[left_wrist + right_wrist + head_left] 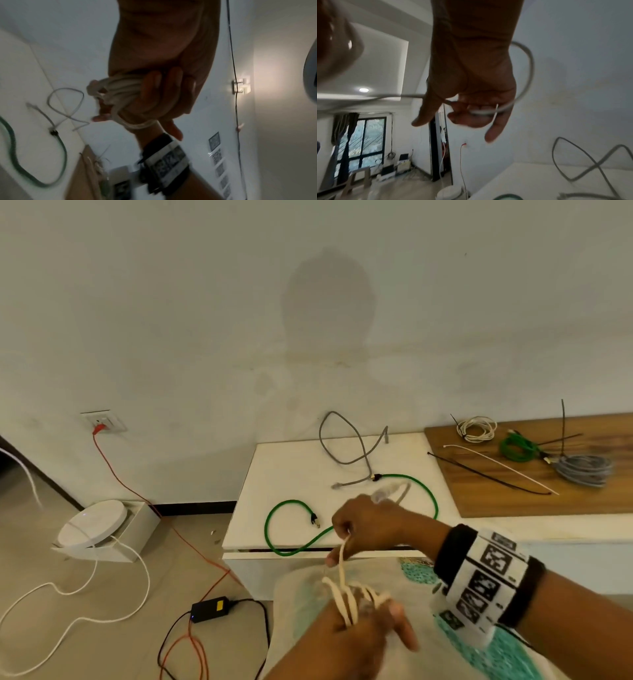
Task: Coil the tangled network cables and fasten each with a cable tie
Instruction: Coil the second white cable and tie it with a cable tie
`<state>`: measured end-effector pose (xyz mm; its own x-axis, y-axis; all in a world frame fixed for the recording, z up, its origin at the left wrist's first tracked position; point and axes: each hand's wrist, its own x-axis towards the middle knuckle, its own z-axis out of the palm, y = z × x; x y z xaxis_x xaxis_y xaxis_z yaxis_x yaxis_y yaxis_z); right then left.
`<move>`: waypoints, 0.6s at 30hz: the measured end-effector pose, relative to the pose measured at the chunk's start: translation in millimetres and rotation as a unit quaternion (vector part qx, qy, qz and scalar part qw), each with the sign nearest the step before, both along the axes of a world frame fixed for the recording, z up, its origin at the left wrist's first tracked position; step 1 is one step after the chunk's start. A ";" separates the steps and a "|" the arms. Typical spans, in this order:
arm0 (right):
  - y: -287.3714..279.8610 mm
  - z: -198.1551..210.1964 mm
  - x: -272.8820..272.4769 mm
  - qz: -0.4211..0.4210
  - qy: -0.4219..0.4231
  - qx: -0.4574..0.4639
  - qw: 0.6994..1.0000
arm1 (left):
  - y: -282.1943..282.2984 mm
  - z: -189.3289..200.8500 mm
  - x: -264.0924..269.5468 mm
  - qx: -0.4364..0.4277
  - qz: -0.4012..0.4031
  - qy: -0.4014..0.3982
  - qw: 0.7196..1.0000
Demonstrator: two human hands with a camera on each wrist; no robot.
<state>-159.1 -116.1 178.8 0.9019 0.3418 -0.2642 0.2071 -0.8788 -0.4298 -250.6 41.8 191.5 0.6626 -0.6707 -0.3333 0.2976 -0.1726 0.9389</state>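
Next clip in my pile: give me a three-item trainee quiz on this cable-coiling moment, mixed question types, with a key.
1. True or false: the loose green network cable lies on the white tabletop.
2. How many tied cable coils sit on the brown wooden board? A) one B) three C) five
3. Fill in: the left hand holds the loops of the ____ cable, while the right hand pinches its free strand.

Key:
1. True.
2. B: a white coil, a green coil and a grey coil.
3. Cream.
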 end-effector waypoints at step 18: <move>54.0 14.5 -84.8 -0.048 -0.083 0.048 0.994 | 0.8 -25.5 47.6 0.004 0.407 -0.208 0.890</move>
<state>-243.8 -62.1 193.3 0.9601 0.2680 -0.0795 0.1989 -0.8548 -0.4793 -203.0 42.6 166.0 0.9948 0.0879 0.0519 -0.0462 -0.0654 0.9968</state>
